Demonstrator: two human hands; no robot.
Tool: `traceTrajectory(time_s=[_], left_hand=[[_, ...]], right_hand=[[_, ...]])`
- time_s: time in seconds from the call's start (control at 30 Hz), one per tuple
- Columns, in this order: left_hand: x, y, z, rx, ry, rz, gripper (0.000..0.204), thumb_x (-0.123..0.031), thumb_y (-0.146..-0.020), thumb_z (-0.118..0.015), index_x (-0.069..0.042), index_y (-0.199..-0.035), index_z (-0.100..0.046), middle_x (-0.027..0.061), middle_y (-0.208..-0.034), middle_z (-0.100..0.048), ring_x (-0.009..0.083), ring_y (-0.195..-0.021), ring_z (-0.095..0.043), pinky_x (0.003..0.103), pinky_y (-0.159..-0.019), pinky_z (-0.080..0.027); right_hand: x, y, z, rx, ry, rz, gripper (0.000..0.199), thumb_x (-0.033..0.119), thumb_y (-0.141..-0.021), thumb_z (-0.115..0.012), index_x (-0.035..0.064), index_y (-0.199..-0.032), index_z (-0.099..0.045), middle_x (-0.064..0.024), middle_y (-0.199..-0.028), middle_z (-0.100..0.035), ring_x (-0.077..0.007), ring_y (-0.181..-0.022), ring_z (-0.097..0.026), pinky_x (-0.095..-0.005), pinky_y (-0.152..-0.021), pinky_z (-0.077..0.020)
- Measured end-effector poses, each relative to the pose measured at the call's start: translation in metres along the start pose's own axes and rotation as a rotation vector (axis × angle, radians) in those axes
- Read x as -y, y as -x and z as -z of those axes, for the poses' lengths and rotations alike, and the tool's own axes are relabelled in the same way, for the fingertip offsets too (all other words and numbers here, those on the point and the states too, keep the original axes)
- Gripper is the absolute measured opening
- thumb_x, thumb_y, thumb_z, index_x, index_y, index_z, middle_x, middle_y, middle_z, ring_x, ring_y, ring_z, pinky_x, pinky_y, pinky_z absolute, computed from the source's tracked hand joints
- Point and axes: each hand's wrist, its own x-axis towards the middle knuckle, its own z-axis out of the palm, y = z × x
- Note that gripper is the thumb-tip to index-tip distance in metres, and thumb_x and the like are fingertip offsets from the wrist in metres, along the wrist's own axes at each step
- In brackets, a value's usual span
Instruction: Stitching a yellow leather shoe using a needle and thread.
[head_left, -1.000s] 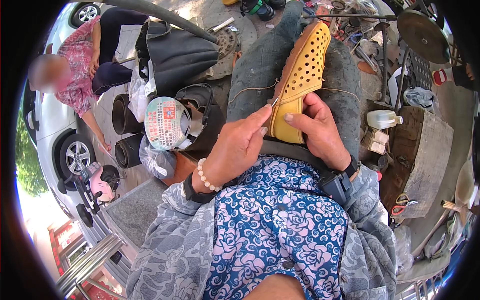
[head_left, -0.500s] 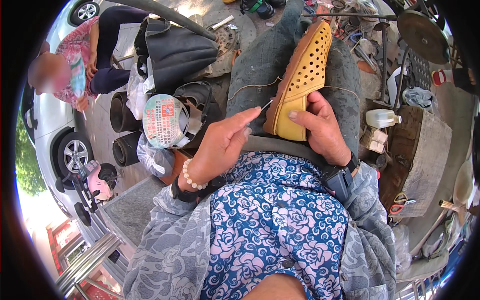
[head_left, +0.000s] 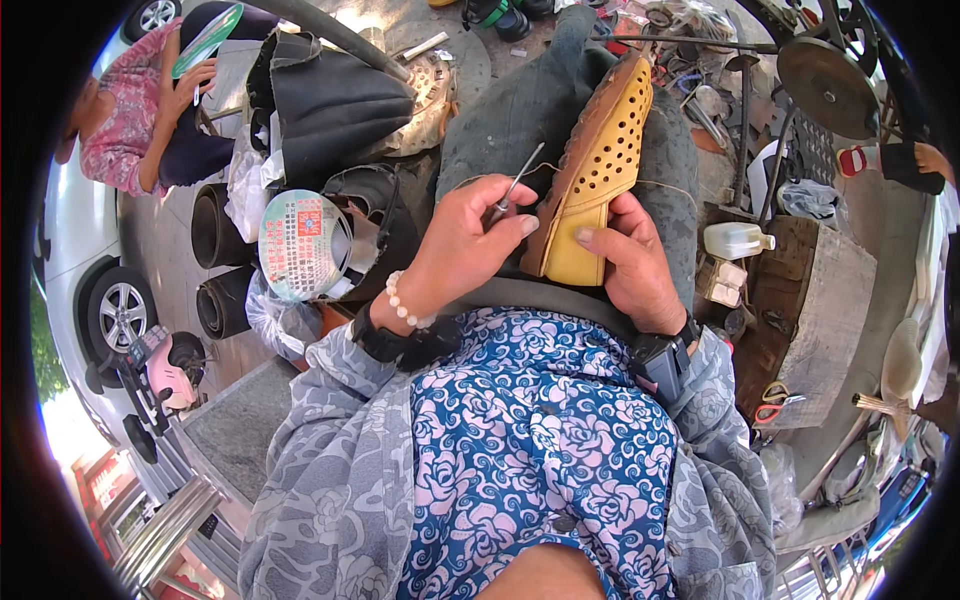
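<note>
My right hand (head_left: 640, 268) grips a yellow shoe (head_left: 598, 150) at its heel end, thumb on the near side. Round holes dot the shoe's upper, its brown sole edge faces left, and its toe points away from me over my lap. In my left hand (head_left: 462, 238) is a thin metal awl-like tool (head_left: 522, 178), its shaft slanting up to the right. The tool's tip is apart from the shoe; its handle is mostly hidden in my fingers. A thin thread (head_left: 665, 185) lies across the dark cloth (head_left: 510, 140) over my knees.
At left are a round printed fan (head_left: 300, 245), black rolled material (head_left: 340, 100) and a seated person (head_left: 130, 130) holding another fan. To the right stand a wooden box (head_left: 815, 320) with red-handled scissors (head_left: 775, 403), a plastic bottle (head_left: 738, 240) and a metal wheel (head_left: 828, 82).
My left hand has turned, and the tool's tip has moved up, away from the shoe's sole edge. The shoe stays in my right hand. The seated person's fan has gone up.
</note>
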Motion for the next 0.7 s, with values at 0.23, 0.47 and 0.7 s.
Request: traceTrajectory(time_s=[0.23, 0.47, 0.7], left_hand=[[0.006, -0.008, -0.008, 0.039, 0.009, -0.048, 0.015, -0.004, -0.081, -0.064, 0.001, -0.095, -0.061, -0.0039, -0.079, -0.054, 0.0014, -0.068, -0.045, 0.018, -0.06, -0.038], [0.002, -0.004, -0.005, 0.151, 0.087, 0.031, 0.019, -0.003, -0.081, -0.062, 0.001, -0.099, -0.062, -0.0034, -0.08, -0.055, 0.0009, -0.069, -0.045, 0.018, -0.06, -0.038], [0.009, -0.006, -0.001, 0.32, 0.219, 0.009, 0.03, 0.0, -0.083, -0.058, 0.0, -0.113, -0.06, -0.0011, -0.09, -0.057, 0.0031, -0.077, -0.049, 0.019, -0.067, -0.04]], right_hand=[[-0.001, 0.001, -0.003, -0.061, 0.046, -0.005, 0.043, -0.001, -0.079, -0.057, 0.0002, -0.121, -0.049, -0.0076, -0.112, -0.06, -0.0147, -0.1, -0.059, -0.0293, -0.091, -0.0452], [-0.002, 0.003, -0.002, -0.18, 0.148, -0.02, 0.043, 0.003, -0.077, -0.067, 0.0002, -0.116, -0.05, -0.0069, -0.108, -0.061, -0.0145, -0.097, -0.06, -0.0288, -0.087, -0.047], [-0.01, 0.0, -0.006, -0.239, 0.38, 0.028, 0.049, 0.008, -0.071, -0.078, -0.0015, -0.11, -0.05, -0.0082, -0.1, -0.062, -0.0135, -0.088, -0.061, -0.0264, -0.076, -0.0505]])
